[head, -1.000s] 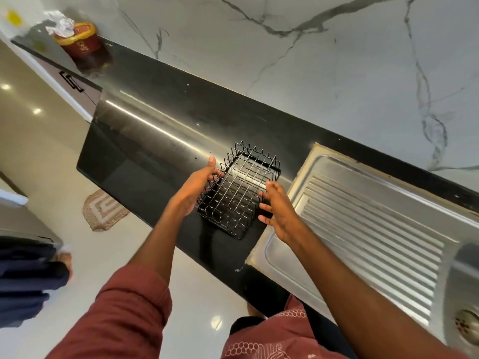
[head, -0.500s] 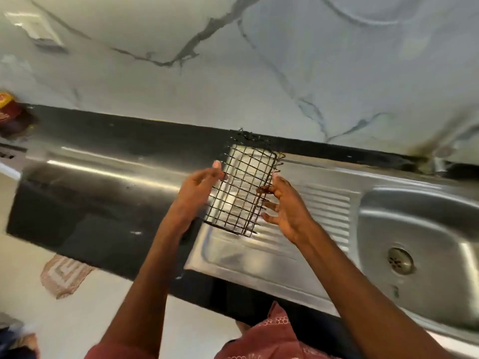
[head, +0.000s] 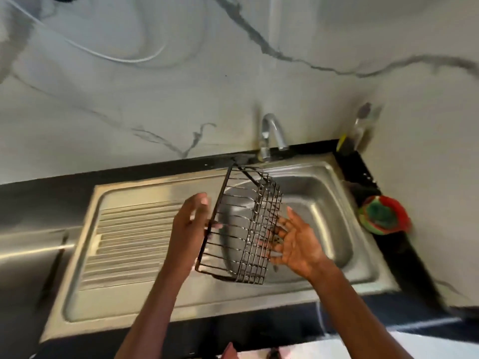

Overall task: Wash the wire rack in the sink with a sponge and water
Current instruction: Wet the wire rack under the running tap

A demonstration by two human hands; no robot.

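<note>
Both hands are holding the black wire rack (head: pixel 241 229) tilted above the sink basin (head: pixel 324 216), below the tap (head: pixel 270 133), presumably for wetting. Left hand (head: pixel 189 229) is gripping its frame edge; right hand (head: pixel 295 242), fingers spread, is supporting the mesh side. Scrubber (head: pixel 381 215) is sitting on the worktop (head: pixel 363 164), right.

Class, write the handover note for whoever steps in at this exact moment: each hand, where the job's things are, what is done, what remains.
Left hand: grips the wire rack by its left edge.
Right hand: open, fingers spread against the rack's right side.
Rack: held tilted above the sink basin, below the tap.
Scrubber: in the red holder right of the sink, untouched.
Done: rack is at the sink.
Left: no water visibly running; wet, scrub, rinse.
</note>
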